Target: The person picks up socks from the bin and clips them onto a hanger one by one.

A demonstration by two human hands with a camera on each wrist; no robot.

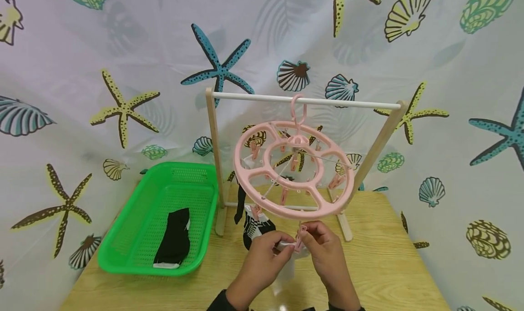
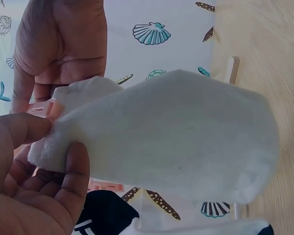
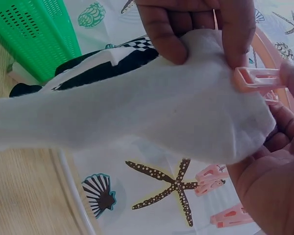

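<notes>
The work looks partly done. One black-and-white patterned sock (image 1: 254, 227) already hangs from a clip at about 7 o'clock on the round pink clip hanger (image 1: 294, 170), which hooks over the white rail of the wooden rack (image 1: 304, 102). A white sock (image 1: 286, 256) is at the hanger's 6 o'clock edge, just under the rim. The left hand (image 1: 262, 256) pinches its cuff between thumb and fingers, and the right hand (image 1: 325, 252) pinches the pink clothespin (image 1: 300, 240) against that cuff, so each grip is closed on something. Whether the pin already bites the cloth I cannot tell.

Left to do, as I judge it: a black sock with a white cuff (image 1: 175, 238) lies in the green basket (image 1: 123, 238) at 9 o'clock on the tabletop (image 1: 389, 274), and most clips hang bare.

No brand, label or readable writing shows; the backdrop bears only starfish and shells.
</notes>
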